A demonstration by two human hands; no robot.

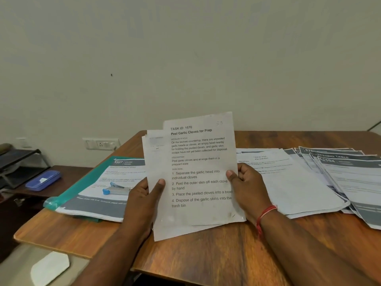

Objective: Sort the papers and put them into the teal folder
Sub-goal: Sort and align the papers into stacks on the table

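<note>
I hold a small stack of white printed papers upright above the wooden table; the front sheet reads "Peel Garlic Cloves for Prep". My left hand grips the stack's left edge with the thumb on the front. At the right edge, my right hand grips the stack, thumb on the front too. The teal folder lies on the table to the left with a printed sheet on top of it. More papers are spread over the table to the right.
A blue and grey stapler rests on the sheet over the folder. A lower side table at far left holds a blue case and a dark wire tray. A wall stands just behind the table, with a socket plate.
</note>
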